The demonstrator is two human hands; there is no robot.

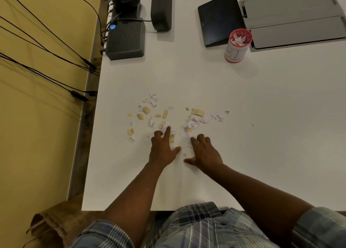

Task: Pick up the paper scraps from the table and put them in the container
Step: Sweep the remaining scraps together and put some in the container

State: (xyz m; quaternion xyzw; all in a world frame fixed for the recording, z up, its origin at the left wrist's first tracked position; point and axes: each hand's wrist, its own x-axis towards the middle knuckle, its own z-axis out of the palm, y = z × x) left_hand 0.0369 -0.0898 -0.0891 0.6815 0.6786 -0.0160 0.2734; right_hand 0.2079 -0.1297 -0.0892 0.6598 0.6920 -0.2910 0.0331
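Note:
Several white and tan paper scraps (194,116) lie scattered across the middle of the white table (262,135). My left hand (162,148) rests flat on the table at the near edge of the scraps, its fingers spread, one fingertip on a white scrap. My right hand (204,152) lies flat beside it, fingers touching white scraps near the pile's front. Neither hand holds anything that I can see. The container (237,45), a red-rimmed cup with a white label, stands upright at the far right with scraps inside.
A black tablet (219,19) and a grey panel (295,19) sit behind the container. Black devices (127,39) and cables occupy the far left corner. A brown paper bag (54,227) stands on the floor at the near left.

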